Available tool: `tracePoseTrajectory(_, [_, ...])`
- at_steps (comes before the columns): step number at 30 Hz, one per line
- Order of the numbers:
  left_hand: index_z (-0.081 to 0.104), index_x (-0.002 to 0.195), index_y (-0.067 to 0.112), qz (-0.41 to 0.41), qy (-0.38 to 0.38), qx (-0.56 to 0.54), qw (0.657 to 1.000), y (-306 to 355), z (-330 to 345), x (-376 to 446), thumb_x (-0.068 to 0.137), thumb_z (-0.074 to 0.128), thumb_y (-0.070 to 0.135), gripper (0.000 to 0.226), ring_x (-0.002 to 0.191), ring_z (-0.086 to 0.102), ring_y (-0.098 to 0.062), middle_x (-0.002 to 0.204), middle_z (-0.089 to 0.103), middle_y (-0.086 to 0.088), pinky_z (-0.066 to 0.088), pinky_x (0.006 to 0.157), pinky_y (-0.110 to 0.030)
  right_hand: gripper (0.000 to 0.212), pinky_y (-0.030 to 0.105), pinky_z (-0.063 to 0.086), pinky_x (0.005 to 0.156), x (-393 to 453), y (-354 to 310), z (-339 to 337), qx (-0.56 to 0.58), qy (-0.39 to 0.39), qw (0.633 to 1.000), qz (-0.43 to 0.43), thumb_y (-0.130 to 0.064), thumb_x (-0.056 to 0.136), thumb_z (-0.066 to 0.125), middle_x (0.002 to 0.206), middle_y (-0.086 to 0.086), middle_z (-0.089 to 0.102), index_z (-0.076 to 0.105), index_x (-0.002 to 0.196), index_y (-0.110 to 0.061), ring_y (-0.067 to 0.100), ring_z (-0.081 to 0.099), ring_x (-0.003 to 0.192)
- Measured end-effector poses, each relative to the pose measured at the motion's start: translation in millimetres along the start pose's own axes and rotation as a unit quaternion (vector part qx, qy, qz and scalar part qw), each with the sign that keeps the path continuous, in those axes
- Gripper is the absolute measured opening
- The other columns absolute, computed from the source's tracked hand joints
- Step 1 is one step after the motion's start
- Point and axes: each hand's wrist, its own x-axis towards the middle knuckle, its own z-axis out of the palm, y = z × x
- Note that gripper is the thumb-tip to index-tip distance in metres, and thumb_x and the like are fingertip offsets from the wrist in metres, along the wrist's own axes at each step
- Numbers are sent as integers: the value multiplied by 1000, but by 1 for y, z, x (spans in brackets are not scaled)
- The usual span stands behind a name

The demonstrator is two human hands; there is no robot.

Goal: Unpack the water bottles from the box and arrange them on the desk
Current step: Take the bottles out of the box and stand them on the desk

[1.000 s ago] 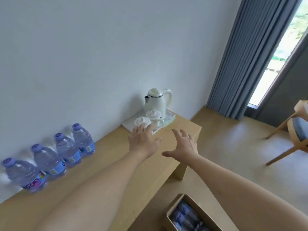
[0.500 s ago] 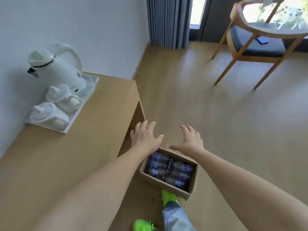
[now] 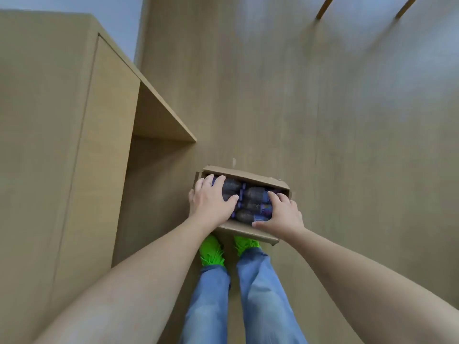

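The box sits on the floor just right of the desk, water bottles lying flat inside, long axes running left-right. Left hand and right hand have fingers curling over bottles (grip not yet clearly closed). Best to wrap each bottle's body fully before lifting.

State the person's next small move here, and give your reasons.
Probably curl each hand round a bottle and lift. Both the left hand and right hand already rest on bottles lying in the open box on the floor.
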Motion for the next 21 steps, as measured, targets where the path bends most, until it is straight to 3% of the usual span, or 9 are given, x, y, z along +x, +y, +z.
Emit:
tracePoseTrajectory(7, [36, 144, 29, 14, -59, 13, 998, -42, 129, 96, 85, 51, 61, 69, 145, 17, -22, 156, 29, 0, 23, 114, -46, 104, 43, 39, 104, 116, 28, 110, -38, -21, 999, -10, -64, 63, 76, 151, 5, 30, 25, 146, -28, 31, 36, 129])
tracePoseTrajectory(15, [35, 141, 27, 141, -59, 143, 978, -92, 252, 202, 82, 55, 57, 69, 139, 21, -28, 151, 32, -6, 16, 115, -55, 93, 43, 40, 97, 253, 52, 199, -116, 11, 991, -69, -51, 61, 80, 130, 9, 44, 36, 137, -22, 32, 42, 120])
tracePoseTrajectory(21, [20, 149, 23, 187, -47, 192, 962, -110, 300, 245, 77, 68, 36, 87, 132, 29, -29, 143, 34, -3, 19, 112, -61, 93, 47, 26, 111, 309, 58, 244, -208, 33, 971, -111, -49, 71, 73, 141, 11, 42, 29, 146, -17, 33, 36, 129])
